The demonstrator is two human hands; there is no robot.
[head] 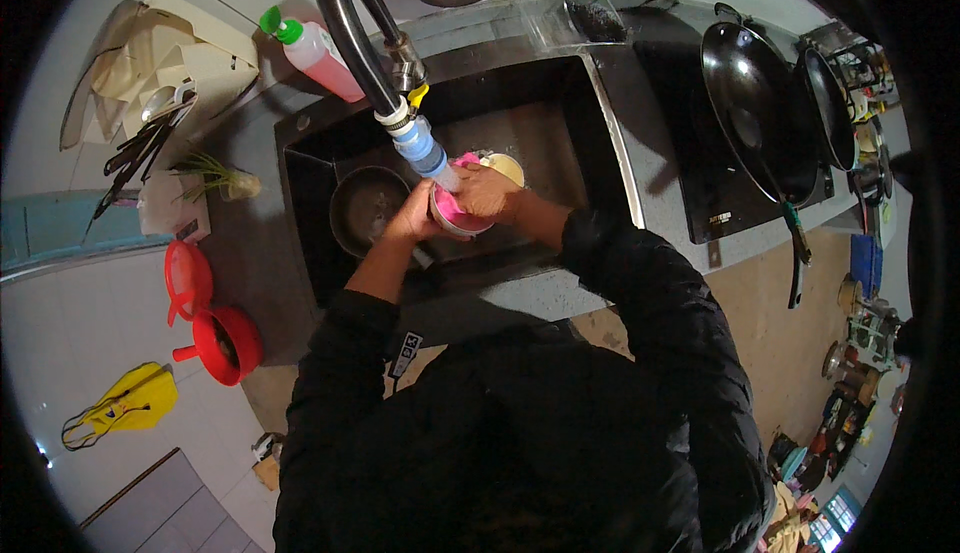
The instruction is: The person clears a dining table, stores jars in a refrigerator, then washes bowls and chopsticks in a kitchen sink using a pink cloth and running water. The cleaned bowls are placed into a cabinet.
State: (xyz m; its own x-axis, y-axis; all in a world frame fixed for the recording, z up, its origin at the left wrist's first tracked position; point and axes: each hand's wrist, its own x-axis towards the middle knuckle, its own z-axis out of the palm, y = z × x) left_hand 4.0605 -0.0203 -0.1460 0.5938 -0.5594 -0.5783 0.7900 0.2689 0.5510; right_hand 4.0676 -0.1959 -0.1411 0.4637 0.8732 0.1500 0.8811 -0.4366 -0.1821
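Note:
Under the blue nozzle [420, 149] of a black faucet, my left hand [417, 217] grips the side of a round bowl [466, 232]. A pink cloth [448, 206] lies inside the bowl, and my right hand [491, 194] presses on it, its fingers partly hidden by the nozzle and cloth. Just beyond my right hand a pale yellow bowl or cup [504, 168] shows in the dark sink [555, 125]. A dark round pan [366, 208] sits in the sink to the left of my hands.
A pink soap pump bottle [322, 59] stands behind the sink at the left. Red plastic colanders [244, 343] are at the counter's left edge. A cutlery holder [217, 65] is at the upper left. On the right, a large wok [739, 102] rests on the black cooktop [694, 200].

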